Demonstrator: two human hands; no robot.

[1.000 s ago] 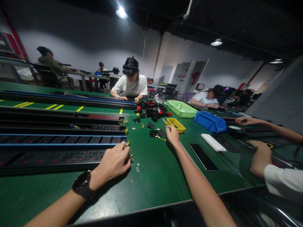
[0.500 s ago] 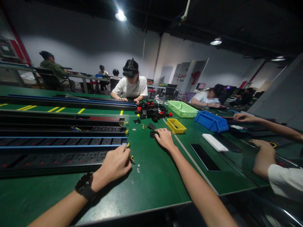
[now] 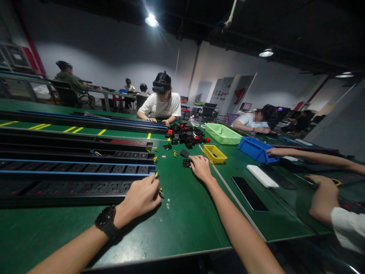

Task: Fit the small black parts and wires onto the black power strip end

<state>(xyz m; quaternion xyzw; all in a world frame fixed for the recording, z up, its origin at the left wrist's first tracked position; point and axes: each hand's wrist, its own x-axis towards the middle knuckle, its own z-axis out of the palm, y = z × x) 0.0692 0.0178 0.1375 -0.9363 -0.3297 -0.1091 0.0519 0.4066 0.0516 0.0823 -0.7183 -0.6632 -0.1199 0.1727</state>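
My left hand (image 3: 143, 196), a black watch on its wrist, is closed over the right end of the nearest power strip (image 3: 85, 188), hiding that end. Its fingertips are partly hidden. A yellow-green wire (image 3: 161, 191) pokes out beside the knuckles. Just behind lies a blue-edged power strip (image 3: 76, 167) with a row of black sockets. Further right, my right hand (image 3: 201, 167) has its fingers closed on a small black plastic piece (image 3: 186, 163) on the table. A flat black piece (image 3: 184, 153) lies against its fingertips, with a short yellow wire (image 3: 176, 153) to the left.
Behind my right hand are a yellow bin (image 3: 214, 153) and a heap of black and red parts (image 3: 186, 134). A green basket (image 3: 222, 133), blue bin (image 3: 255, 149), white power bank (image 3: 261, 176) and phone (image 3: 249, 193) lie rightward. A co-worker's hands (image 3: 323, 192) work at right.
The view has shifted slightly. My hands keep their places at the strip end and the black piece. At right, a co-worker's far hand has moved left to the blue bin.
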